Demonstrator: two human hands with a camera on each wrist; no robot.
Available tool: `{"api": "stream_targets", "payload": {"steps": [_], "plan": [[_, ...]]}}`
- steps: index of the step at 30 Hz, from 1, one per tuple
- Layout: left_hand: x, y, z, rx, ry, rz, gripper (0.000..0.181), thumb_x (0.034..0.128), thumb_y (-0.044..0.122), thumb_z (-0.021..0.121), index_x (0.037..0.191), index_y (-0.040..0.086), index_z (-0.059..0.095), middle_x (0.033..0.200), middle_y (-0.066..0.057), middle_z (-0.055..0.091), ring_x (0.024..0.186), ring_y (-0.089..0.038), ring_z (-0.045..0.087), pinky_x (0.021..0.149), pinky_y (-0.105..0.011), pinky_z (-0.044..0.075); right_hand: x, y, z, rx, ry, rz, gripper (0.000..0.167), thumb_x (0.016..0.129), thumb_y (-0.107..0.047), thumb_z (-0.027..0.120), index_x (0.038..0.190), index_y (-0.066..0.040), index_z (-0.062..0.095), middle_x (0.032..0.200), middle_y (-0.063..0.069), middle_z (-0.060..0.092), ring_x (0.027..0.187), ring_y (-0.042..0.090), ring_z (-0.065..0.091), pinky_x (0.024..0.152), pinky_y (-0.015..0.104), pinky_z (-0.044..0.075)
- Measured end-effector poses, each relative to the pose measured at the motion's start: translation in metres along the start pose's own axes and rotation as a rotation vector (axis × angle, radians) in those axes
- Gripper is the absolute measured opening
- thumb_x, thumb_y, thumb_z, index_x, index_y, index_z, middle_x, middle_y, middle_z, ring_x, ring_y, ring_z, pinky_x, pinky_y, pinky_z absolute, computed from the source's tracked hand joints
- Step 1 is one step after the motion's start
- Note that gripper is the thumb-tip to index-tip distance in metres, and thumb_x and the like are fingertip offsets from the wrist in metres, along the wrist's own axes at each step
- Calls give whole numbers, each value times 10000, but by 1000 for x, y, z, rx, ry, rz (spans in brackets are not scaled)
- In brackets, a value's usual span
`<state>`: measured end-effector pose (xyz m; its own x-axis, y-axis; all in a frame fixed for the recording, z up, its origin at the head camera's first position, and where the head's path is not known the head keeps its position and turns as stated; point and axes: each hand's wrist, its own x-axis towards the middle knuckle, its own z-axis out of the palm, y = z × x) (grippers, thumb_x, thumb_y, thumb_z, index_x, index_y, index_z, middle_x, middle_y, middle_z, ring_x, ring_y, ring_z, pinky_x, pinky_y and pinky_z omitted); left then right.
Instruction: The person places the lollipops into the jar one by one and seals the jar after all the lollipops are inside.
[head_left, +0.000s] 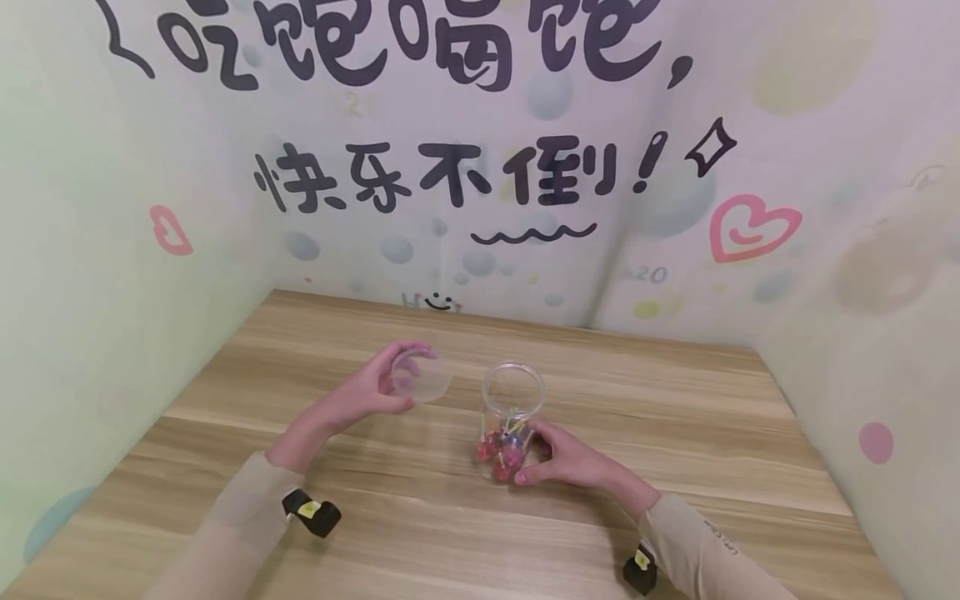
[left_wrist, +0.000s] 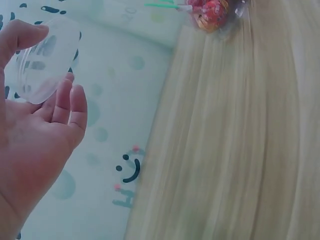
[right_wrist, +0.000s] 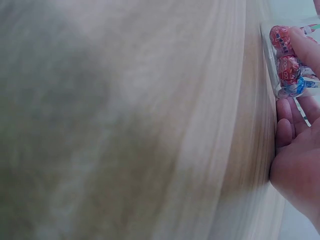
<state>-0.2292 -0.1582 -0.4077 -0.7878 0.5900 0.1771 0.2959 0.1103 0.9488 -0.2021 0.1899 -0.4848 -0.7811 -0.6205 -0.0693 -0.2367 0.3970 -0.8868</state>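
In the head view my left hand (head_left: 382, 381) holds a clear round lid (head_left: 423, 377) above the table, thumb on one side and fingers on the other. The left wrist view shows the same lid (left_wrist: 50, 60) pinched at its rim. To the right a clear plastic jar (head_left: 514, 390) stands upright with its mouth uncovered. Several wrapped lollipops (head_left: 504, 450) lie inside, heads down and sticks up. My right hand (head_left: 566, 457) grips the jar low on its right side. Close up in the right wrist view, red and blue lollipop wrappers (right_wrist: 288, 65) show through the jar wall beside the thumb.
The wood-grain table (head_left: 420, 533) meets a printed back wall (head_left: 465, 250) with large dark lettering. Pale side walls close in the left and right. A black wrist camera (head_left: 313, 512) is strapped on the left sleeve, another black camera (head_left: 641, 571) on the right.
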Motion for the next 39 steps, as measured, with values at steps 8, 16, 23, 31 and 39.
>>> {"api": "stream_targets", "payload": {"steps": [8,16,23,31,39], "plan": [[5,8,5,-144,-12,55,720,828,-19,645,1454,-22,290,1457,-163,359,1231,-157,437,899,-251,536,-1,-2,0,5,4,31,705,787,-258,819,1391,-116,484,1322,100,574,1213,249,521,1038,415,393],[9,8,8,-200,-51,90,667,844,19,647,1428,-24,328,1408,-169,482,1286,-141,502,1030,-275,486,-1,-2,1,0,6,34,715,794,-269,813,1403,-109,474,1346,106,563,1254,276,510,1060,448,388],[16,19,11,-260,-36,43,723,865,89,668,1487,32,302,1360,-210,506,1184,-134,596,944,-332,555,-1,-2,0,10,7,29,715,789,-259,817,1399,-104,478,1338,110,565,1239,271,515,1058,444,386],[29,40,11,-85,-42,76,779,834,-7,686,1512,53,307,1398,-184,415,1199,-245,513,933,-283,553,0,-2,1,-6,12,30,709,794,-268,816,1399,-118,480,1341,99,563,1241,255,511,1061,433,384],[47,63,17,196,-77,131,762,791,56,790,1453,78,413,1381,-116,461,1186,-281,513,966,-347,535,-2,-3,2,-20,27,49,768,787,-284,818,1440,-137,443,1414,122,519,1330,338,466,1129,586,336]]}}
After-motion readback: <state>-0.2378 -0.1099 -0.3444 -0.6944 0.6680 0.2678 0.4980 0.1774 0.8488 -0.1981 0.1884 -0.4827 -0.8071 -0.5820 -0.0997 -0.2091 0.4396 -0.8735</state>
